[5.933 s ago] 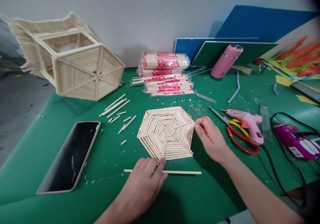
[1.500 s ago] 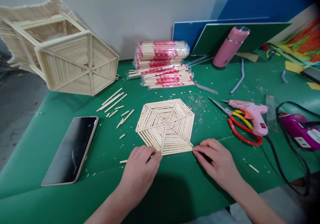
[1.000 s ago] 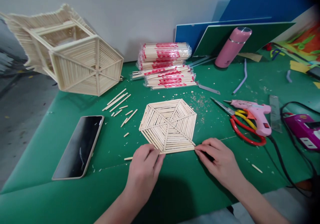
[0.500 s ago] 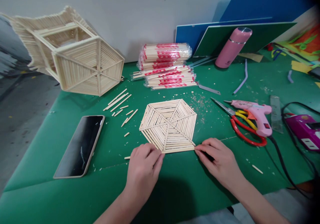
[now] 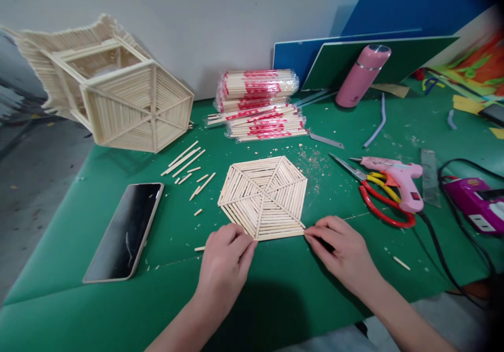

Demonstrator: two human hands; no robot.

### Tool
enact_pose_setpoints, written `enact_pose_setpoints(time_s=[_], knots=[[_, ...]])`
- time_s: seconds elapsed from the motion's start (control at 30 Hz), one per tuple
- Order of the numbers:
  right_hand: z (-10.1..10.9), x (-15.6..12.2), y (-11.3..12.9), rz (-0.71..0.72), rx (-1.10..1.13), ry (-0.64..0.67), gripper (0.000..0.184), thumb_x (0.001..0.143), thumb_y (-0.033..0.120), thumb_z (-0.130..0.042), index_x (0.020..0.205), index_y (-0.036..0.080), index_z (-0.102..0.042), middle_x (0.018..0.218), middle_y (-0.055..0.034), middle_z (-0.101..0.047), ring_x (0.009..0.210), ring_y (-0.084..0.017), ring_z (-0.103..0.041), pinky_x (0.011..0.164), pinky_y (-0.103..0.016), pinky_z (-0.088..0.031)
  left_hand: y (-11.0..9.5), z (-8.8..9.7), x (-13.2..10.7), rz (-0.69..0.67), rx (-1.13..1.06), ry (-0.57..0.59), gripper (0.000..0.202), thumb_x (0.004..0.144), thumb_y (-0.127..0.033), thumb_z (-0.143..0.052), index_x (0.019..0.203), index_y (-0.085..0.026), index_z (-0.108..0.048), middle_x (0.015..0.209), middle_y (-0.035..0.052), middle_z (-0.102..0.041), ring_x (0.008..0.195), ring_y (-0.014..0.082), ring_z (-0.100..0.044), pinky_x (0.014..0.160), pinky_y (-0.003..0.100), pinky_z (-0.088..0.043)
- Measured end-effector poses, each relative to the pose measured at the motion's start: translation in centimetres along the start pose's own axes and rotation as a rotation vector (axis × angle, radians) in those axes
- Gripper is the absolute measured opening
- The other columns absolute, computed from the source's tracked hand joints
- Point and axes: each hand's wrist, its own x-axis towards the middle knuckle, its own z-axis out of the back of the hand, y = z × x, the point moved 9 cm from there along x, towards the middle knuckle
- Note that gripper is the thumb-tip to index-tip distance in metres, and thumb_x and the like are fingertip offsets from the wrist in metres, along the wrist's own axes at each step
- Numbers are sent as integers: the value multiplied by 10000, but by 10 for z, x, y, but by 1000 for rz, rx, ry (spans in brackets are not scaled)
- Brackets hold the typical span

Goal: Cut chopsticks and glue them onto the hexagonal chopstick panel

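Observation:
A flat six-sided panel of pale wooden sticks [image 5: 264, 193] lies on the green table, with thin ribs crossing at its middle. Along its near edge runs one wooden stick [image 5: 280, 236]. My left hand [image 5: 225, 255] is closed, thumb and fingertips pinching that stick at the panel's near-left corner. At the near-right corner, my right hand [image 5: 342, 251] is closed too, its fingertips on the stick's other end. Short cut stick pieces [image 5: 185, 160] lie scattered left of the panel. One more piece [image 5: 199, 248] pokes out beside my left hand.
A larger stick-built structure [image 5: 129, 105] stands at the back left, above a phone [image 5: 124, 231]. Wrapped stick bundles [image 5: 258, 87] and a pink bottle [image 5: 364, 76] are behind. On the right lie scissors [image 5: 378, 205], a pink glue gun [image 5: 405, 176], its cord and a purple power block [image 5: 474, 205].
The view has shifted slightly, so everything appears a little displaced. Both hands keep the same pinch at the panel's near edge.

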Motion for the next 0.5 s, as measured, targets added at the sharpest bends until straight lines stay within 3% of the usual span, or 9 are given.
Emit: enact_pose_setpoints(time_s=[0.5], knots=[[0,0,0,-10,10,11,143,816,195,-498,830,195,-640,750,-44,-573,682,-149,-526,606,-289,-432,-1,1,2,-26,-13,-2,190,808,-191,-459,705,-175,-618,743,43,-575,691,164,-533,615,294,-435]])
